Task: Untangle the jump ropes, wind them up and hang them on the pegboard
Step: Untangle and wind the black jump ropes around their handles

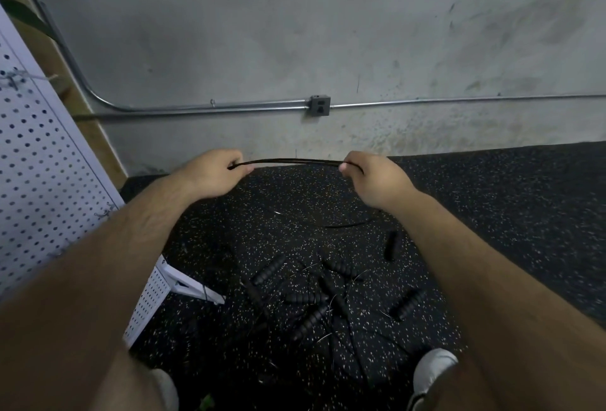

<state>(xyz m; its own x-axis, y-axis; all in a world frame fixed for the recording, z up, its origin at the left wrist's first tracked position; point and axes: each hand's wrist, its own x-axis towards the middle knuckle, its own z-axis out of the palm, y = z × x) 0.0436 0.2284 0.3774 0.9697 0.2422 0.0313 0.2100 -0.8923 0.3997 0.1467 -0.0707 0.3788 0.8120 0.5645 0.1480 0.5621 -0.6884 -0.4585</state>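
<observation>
Pegboard [42, 161] at our left: no rope on the part we see, so we judge hanging not begun. Jump ropes [308, 299] lie in a tangled pile on the floor [492, 197] below our arms, handles [269, 271] crossed. One doubled cord [288, 161] spans the air between our hands. Left hand [213, 171] and right hand [373, 178] each pinch it. Early stage; most work remains.

Crowding the near middle with rope handles [306, 297]. Walling off the left with the pegboard [42, 181]. Leaving floor [524, 207] open far right.
</observation>
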